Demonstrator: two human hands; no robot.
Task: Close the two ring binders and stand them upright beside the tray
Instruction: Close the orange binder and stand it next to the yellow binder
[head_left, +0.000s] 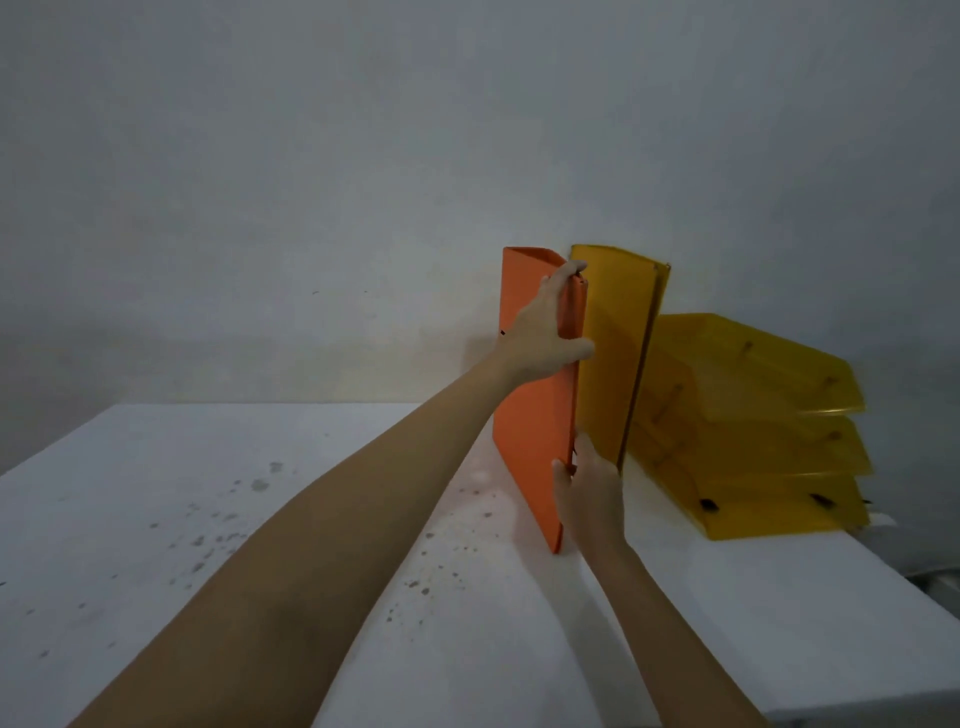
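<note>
An orange ring binder (530, 431) stands upright and closed on the white table, leaning slightly. My left hand (545, 332) grips its front edge near the top. Low on that same edge, my right hand (589, 493) holds the binder. Right beside it stands a closed yellow translucent binder (615, 364), upright against the wall. To the right of both sits the yellow stacked letter tray (769, 452), three tiers high, touching or nearly touching the yellow binder.
The white table (208, 519) has grey speckled stains in its middle. A grey wall runs close behind the binders and tray. The table's right edge falls away near the tray.
</note>
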